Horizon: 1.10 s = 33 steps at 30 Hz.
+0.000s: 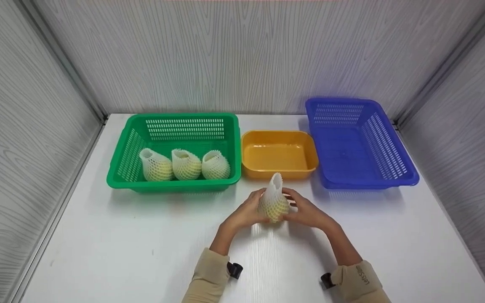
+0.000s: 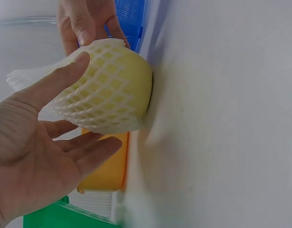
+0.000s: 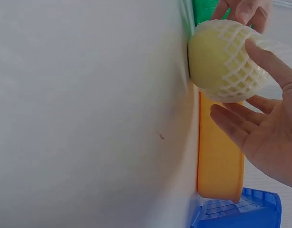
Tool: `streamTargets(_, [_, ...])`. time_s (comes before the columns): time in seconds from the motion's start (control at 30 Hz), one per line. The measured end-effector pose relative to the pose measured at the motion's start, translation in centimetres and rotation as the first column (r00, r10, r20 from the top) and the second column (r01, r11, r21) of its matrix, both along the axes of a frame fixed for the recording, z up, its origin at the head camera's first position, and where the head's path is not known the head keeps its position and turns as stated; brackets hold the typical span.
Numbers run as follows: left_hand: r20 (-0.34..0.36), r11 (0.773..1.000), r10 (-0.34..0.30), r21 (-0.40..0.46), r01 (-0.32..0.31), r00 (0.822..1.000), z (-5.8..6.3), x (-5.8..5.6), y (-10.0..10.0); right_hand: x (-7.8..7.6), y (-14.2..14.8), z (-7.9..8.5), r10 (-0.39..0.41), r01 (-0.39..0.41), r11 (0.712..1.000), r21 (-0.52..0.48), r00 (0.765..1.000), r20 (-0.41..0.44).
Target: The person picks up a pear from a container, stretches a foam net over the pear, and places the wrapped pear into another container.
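A yellow round fruit in a white foam net (image 1: pixel 273 204) stands on the white table, the net's open end pointing up. On its left side is my left hand (image 1: pixel 249 210), and my right hand (image 1: pixel 307 210) is on its right. In the left wrist view the left thumb (image 2: pixel 65 78) lies against the net while the other fingers stretch loosely beside the fruit. The right wrist view shows the right thumb (image 3: pixel 267 59) at the net, with that hand's fingers extended and spread. The fruit's yellow base shows below the net's edge.
A green basket (image 1: pixel 175 185) at left holds three netted fruits (image 1: pixel 187 165) in a row. Behind my hands sits a small orange bin (image 1: pixel 279 173), with a blue basket (image 1: pixel 369 185) to its right. Grey wood-grain panels (image 1: pixel 225 54) enclose the table.
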<state>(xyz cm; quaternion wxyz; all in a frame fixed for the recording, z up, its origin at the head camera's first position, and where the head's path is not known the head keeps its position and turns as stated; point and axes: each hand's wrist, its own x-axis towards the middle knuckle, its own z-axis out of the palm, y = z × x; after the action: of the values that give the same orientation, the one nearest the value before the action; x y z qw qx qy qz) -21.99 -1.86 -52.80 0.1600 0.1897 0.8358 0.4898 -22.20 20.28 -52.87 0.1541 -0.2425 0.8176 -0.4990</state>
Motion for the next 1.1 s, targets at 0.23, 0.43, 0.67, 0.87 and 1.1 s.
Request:
streamTargets(0.23, [-0.002,0.998,0.058,0.019,-0.057,0.998,0.7,0.4,0.6,0.0,-0.3,0.3,-0.031,0.025,0.998,-0.065,0.996,-0.081])
streamTargets(0.43, [-0.013,0.999,0.04,0.013,-0.04,0.999,0.5,0.6,0.7,0.4,-0.1,-0.5,-0.026,0.025,0.999,-0.039,0.999,-0.019])
streamTargets(0.67, [-0.007,1.0,0.017,-0.02,-0.017,1.0,-0.3,0.3,0.4,0.6,-0.3,-1.1,-0.026,0.026,1.0,0.005,0.999,0.035])
streamTargets(0.87, [-0.016,0.999,0.02,-0.048,-0.021,1.0,-1.1,0.1,0.4,1.7,-1.2,1.7,-0.016,0.015,1.0,0.026,0.999,0.035])
streamTargets(1.1, [-0.026,0.995,0.052,-0.087,-0.054,0.998,-1.2,-0.1,0.7,0.6,-0.7,-0.9,-0.036,0.035,0.998,0.046,0.999,0.013])
